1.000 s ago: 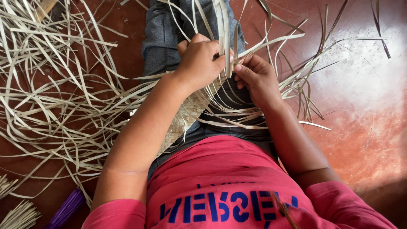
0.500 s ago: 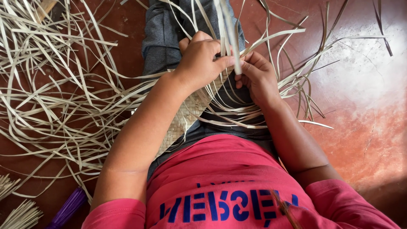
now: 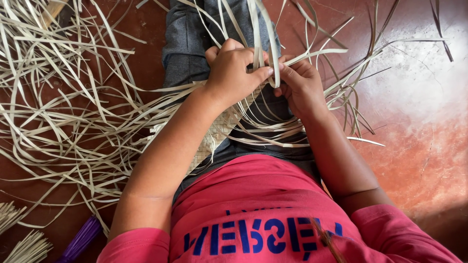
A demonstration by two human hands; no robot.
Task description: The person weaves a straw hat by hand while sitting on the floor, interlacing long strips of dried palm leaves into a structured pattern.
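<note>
The person sits on a reddish-brown floor [image 3: 414,146] with a partly woven mat [image 3: 214,134] of pale flat strips lying across the lap, over grey trousers [image 3: 187,44]. The finished woven portion runs diagonally from the near left of the lap up toward the hands, partly hidden under the left forearm. The left hand [image 3: 233,70] rests on the far edge of the weave, its fingers curled narrow and its thumb pressed against an upright pale strip [image 3: 273,53] that rises from the work toward the far edge of the view. The right hand [image 3: 300,83] sits just beside the left, touching it at the fingertips; its fingers are bent close together around the same strip at its base, so both hands pinch that strip between them. Unwoven strip ends fan out from the mat to the right, trailing over the floor, and more cross the lap below the right wrist. To the left, a large loose tangle of strips [image 3: 63,107] is spread across the floor, well apart from the hands. At the near left corner lie two small bundles of strips [image 3: 27,246] and, just beside them, a purple bundle [image 3: 83,238]. The person wears a pink-red shirt [image 3: 263,195] with blue lettering.
</note>
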